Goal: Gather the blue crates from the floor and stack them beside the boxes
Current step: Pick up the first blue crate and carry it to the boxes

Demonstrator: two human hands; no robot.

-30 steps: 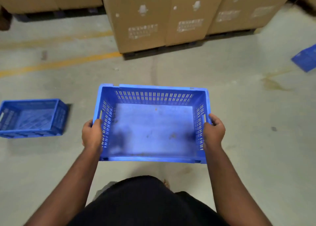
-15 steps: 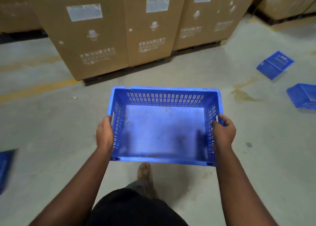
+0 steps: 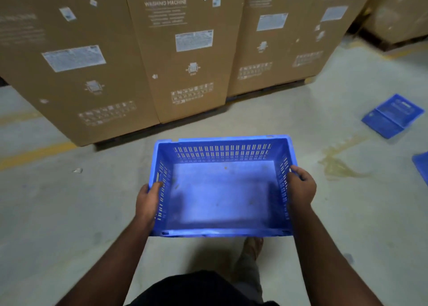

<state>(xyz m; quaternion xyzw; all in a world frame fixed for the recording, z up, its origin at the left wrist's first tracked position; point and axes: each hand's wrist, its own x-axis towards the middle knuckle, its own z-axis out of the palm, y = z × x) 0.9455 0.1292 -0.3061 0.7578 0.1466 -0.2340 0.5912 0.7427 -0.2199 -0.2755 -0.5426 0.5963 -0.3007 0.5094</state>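
The left hand [image 3: 148, 201] and right hand [image 3: 301, 187] are each gripping a short side wall of the empty blue crate [image 3: 220, 189], carrying it level above the concrete floor [image 3: 69, 213]. Judged step: transport toward the washing machine boxes [image 3: 180, 50] beyond. Next move calls for lowering it beside them. Another crate [image 3: 392, 115] is lying far right.

The blue crate [image 3: 222, 189] is showing moulded plastic, slotted walls, a smooth, scuffed, slightly glossy base. The boxes [image 3: 185, 50] are presenting matt brown cardboard bearing paper labels. The floor [image 3: 69, 213] is appearing as matt, stained, probably concrete.
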